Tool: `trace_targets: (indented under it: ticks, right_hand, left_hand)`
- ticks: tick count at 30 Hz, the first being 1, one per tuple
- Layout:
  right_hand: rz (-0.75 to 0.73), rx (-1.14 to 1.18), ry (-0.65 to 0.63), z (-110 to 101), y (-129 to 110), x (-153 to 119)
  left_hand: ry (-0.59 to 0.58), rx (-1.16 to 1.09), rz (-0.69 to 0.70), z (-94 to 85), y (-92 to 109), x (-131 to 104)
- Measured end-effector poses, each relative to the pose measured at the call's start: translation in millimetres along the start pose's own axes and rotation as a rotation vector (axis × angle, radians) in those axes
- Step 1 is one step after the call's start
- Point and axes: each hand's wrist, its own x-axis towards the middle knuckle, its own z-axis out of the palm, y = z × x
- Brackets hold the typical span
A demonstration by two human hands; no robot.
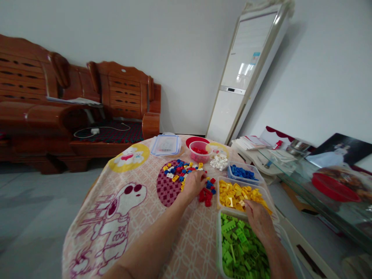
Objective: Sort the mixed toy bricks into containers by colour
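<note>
Pale walls enclose the room, and a cloth-covered surface (186, 240) occupies its middle. Mixed bricks (174, 170) in blue, red, yellow and white lie loose on the cloth, with red bricks (205, 195) gathered at their near right edge. The left hand (194, 184) is over the mixed bricks, its fingers bent downward and partly bunched — whether they pinch a brick cannot be told. The right hand (258, 219) reaches the yellow bricks (232, 192) in their clear tub (219, 195), fingers drawn close together at a pale piece (242, 202); a grip on it cannot be confirmed.

Obstructions noted: the left hand hides part of the mixed bricks, and the right hand and forearm cover part of the green bricks (241, 244) and their tub (220, 242). Beyond the yellow bricks sits a tub of blue bricks (241, 172). White bricks (219, 162) form a heap on the cloth, near a round tub (200, 157) containing red pieces. Behind that tub lies a red disc (188, 141); to its left, clear lids (166, 145) with blue edging.

The cloth is pink, patterned with a cartoon dog and yellow ovals. Carved wooden seating (124, 93) stands at left, a tall white cabinet unit (232, 89) against the wall. At right, a glass-topped table (290, 172) carries a red container (334, 188) — its contents partly wrapped in plastic.
</note>
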Motion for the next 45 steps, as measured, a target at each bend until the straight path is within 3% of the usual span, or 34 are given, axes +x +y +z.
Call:
trace_targets:
  ticks: [3, 7, 10, 13, 20, 23, 26, 37, 40, 45]
  right_hand:
    - [-0.005, 0.008, 0.006, 1, 2, 0]
    - [-0.008, 0.011, -0.008, 2, 3, 1]
    - [-0.012, 0.008, -0.005, 2, 3, 1]
    - [-0.021, 0.016, 0.006, 2, 3, -1]
    - [-0.005, 0.006, 0.026, 2, 1, -1]
    - [0.002, -0.013, 0.010, 2, 1, 0]
    - [0.004, -0.017, 0.012, 3, 2, 0]
    - [-0.008, -0.020, -0.022, 2, 3, 1]
    - [0.000, -0.013, -0.017, 2, 3, 1]
    - [0.002, -0.010, -0.012, 1, 2, 0]
  left_hand:
    - [0.017, -0.109, 0.081, 6.6, 16, -6]
    - [-0.074, -0.174, 0.225, 23.5, 38, -17]
    - [-0.120, -0.186, 0.309, 29.4, 42, -19]
    - [-0.087, -0.136, 0.262, 20.4, 31, -11]
    - [-0.025, 0.154, -0.084, -37.6, -30, 14]
    - [-0.055, 0.229, -0.159, -51.6, -50, 15]
    - [-0.112, 0.246, -0.155, -50.3, -54, 14]
    - [-0.169, 0.077, 0.024, -10.4, -21, 8]
    - [-0.149, 0.071, 0.023, -12.1, -26, 9]
    - [-0.087, 0.144, -0.136, -31.7, -45, 13]
